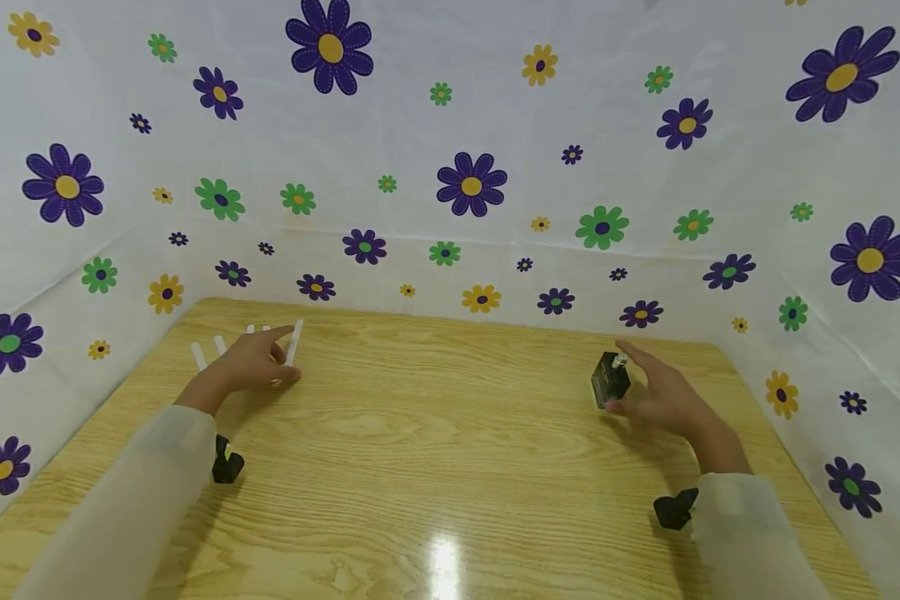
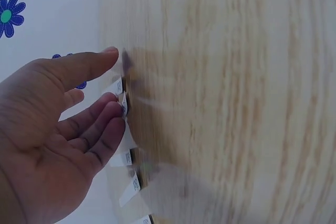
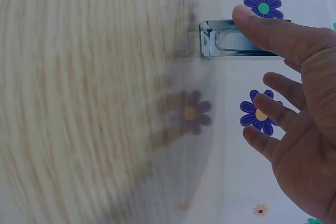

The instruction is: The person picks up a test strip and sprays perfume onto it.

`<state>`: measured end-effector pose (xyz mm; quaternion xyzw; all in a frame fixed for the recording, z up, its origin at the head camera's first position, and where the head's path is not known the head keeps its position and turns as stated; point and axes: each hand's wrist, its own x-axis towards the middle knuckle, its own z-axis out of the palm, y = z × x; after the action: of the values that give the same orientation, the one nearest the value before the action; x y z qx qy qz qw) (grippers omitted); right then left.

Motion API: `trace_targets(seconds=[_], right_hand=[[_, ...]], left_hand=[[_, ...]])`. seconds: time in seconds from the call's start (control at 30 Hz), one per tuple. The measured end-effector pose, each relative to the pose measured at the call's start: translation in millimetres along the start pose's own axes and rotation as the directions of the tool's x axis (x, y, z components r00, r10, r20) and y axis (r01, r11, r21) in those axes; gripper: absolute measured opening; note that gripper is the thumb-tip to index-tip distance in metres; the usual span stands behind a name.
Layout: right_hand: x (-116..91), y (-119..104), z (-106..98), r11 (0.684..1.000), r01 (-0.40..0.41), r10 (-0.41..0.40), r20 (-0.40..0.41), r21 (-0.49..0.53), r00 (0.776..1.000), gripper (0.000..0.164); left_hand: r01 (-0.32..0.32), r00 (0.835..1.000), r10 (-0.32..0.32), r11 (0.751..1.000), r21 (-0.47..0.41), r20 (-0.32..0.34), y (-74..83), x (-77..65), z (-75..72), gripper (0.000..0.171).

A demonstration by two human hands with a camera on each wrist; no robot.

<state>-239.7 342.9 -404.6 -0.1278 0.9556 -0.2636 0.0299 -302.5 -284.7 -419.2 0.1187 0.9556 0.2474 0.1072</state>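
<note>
In the head view my left hand (image 1: 253, 362) is at the back left of the table, index finger and thumb spread on either side of a thin white paper strip (image 1: 295, 342). In the left wrist view its fingertips sit right at one of several upright strips (image 2: 129, 136) bearing small print. On the right, a dark glass perfume bottle (image 1: 609, 382) with a silver sprayer stands upright. My right hand (image 1: 663, 396) is around it, index finger stretched out behind the sprayer, thumb over the lower body. In the right wrist view the thumb overlaps the bottle (image 3: 218, 39) and the other fingers spread beside it.
More white strips (image 1: 199, 357) stand to the left, partly hidden by the left hand. The glossy wooden table (image 1: 435, 433) reflects the light. A white cloth (image 1: 495, 108) with printed flowers borders it at the back and sides. Black wrist cameras (image 1: 227, 462) show below both sleeves.
</note>
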Motion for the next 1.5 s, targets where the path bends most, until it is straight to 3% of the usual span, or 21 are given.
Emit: trace_targets(seconds=[0.3,0.57,0.97,1.5], right_hand=[[1.9,4.7,10.8,0.984,-0.073,0.071,0.02,0.161,0.997,0.103],[5.8,9.6,17.2,0.953,-0.024,0.026,-0.003,0.303,1.0,0.099],[4.0,18.7,20.4,0.927,0.013,-0.004,-0.025,0.376,1.0,0.094],[4.5,18.4,20.0,0.91,-0.004,0.014,-0.021,0.416,1.0,0.093]], left_hand=[[0.026,1.0,-0.026,0.999,-0.046,-0.008,-3.6,0.5,-3.1,0.089],[0.04,0.999,-0.04,0.997,-0.067,-0.008,-7.7,5.2,-2.5,0.088],[0.081,0.996,-0.086,0.989,-0.121,-0.036,-14.9,7.5,-0.6,0.091],[0.124,0.989,-0.137,0.972,-0.2,-0.05,-9.5,2.0,-1.9,0.088]])
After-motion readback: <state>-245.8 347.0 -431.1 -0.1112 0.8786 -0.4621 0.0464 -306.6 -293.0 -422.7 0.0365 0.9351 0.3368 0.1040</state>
